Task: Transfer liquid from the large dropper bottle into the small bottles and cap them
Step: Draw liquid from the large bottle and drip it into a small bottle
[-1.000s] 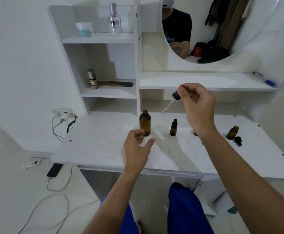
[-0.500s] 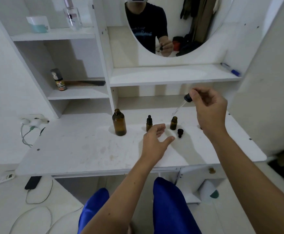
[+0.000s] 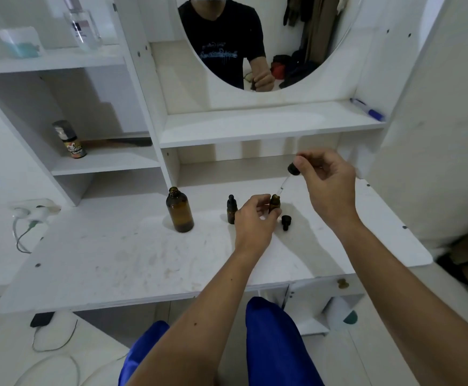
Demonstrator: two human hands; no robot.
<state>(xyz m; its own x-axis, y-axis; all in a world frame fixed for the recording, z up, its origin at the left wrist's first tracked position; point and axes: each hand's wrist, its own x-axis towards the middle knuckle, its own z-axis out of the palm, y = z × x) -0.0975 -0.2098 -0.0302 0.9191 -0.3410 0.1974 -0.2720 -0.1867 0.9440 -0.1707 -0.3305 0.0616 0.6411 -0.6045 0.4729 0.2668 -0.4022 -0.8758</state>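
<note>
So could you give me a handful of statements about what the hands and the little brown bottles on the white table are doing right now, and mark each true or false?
1. The right hand pinches the black-bulbed glass dropper. True.
2. The large amber glass bottle has its cap on. False: its neck is open.
3. The left hand holds the open small amber bottle. True.
4. The loose black dropper cap lies on the upper shelf. False: it lies on the white table, right of the held bottle.
5. The capped small amber bottle stands between the large bottle and the left hand. True.
</note>
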